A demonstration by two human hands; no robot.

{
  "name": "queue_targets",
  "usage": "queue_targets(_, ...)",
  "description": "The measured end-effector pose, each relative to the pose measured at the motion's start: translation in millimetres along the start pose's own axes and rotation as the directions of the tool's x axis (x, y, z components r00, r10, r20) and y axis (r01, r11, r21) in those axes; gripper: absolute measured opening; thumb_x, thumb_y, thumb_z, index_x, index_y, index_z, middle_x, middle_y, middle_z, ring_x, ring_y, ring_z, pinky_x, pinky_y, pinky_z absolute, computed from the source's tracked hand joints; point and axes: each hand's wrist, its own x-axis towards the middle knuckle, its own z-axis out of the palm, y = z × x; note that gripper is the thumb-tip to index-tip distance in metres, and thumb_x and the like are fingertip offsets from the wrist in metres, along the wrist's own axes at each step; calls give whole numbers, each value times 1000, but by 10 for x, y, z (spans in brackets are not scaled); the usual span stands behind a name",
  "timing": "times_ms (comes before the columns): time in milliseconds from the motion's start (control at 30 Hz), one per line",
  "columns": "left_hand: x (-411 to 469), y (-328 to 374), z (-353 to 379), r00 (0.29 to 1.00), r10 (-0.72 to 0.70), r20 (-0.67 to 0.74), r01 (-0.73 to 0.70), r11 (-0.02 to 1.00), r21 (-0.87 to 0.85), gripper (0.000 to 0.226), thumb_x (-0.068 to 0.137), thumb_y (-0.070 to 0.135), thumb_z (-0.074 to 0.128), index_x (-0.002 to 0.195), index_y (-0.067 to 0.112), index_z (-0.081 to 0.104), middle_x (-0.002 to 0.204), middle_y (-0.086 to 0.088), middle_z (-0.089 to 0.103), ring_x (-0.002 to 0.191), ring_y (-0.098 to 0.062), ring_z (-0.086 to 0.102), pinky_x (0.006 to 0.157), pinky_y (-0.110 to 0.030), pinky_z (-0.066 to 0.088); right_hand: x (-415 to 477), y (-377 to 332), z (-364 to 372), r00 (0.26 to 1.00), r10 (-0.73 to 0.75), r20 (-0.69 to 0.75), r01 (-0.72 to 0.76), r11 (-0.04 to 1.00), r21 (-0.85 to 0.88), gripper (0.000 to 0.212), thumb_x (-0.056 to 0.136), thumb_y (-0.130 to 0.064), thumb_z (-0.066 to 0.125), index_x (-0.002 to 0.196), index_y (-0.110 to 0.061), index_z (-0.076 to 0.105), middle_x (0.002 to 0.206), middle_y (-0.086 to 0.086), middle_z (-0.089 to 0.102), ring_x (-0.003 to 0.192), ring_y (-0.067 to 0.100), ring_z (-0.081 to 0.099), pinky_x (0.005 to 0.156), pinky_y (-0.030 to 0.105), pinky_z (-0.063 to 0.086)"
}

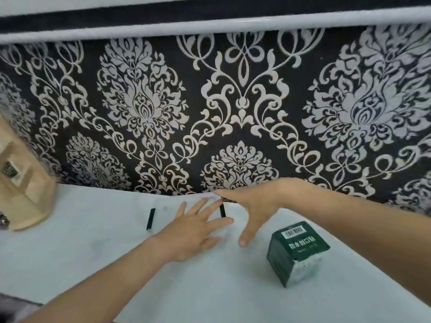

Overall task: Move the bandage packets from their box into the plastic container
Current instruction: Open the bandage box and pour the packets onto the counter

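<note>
The green bandage box stands on the white table at the right, with white print on its top, and looks closed. The clear plastic container lies left of it near the table's back edge; it is hard to make out apart from two black latches. My left hand lies flat over the container with its fingers spread and straight. My right hand stretches across the container's right end, its fingertips at the far rim and its thumb pointing down toward the table. No bandage packets are in view.
A light wooden stand sits at the table's left back corner. A black wall with a pale floral pattern rises straight behind the table. The table's front edge runs diagonally at the lower left.
</note>
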Motion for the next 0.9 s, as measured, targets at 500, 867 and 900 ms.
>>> queue_targets(500, -259, 1240, -182, 912, -239, -334, -46, 749, -661, 66, 87, 23, 67, 139, 45, 33, 132, 11, 54, 115, -3, 55, 98, -30, 49, -882, 233, 1055, 849, 213, -484, 272, 610, 745, 69, 68, -5, 82, 122, -35, 52, 106, 2, 68, 99, 21, 67, 92, 39, 54)
queue_targets(867, -276, 792, -68, 595, -659, -461, -154, 469, -869, 30, 72, 34, 82, 99, 33, 68, 101, 12, 65, 87, 3, 58, 81, -26, 52, -472, -304, 1009, 657, 491, -573, 569, 175, 803, 36, 80, -25, 76, 113, -33, 66, 96, 6, 71, 80, 16, 70, 82, 35, 55)
queue_targets(900, -275, 785, -56, 589, -653, -476, -156, 486, -860, 30, 72, 33, 82, 98, 33, 69, 101, 13, 64, 87, 4, 58, 80, -26, 53, -447, -283, 1016, 663, 484, -571, 566, 176, 806, 38, 80, -24, 76, 116, -33, 66, 94, 4, 72, 81, 15, 70, 82, 34, 55)
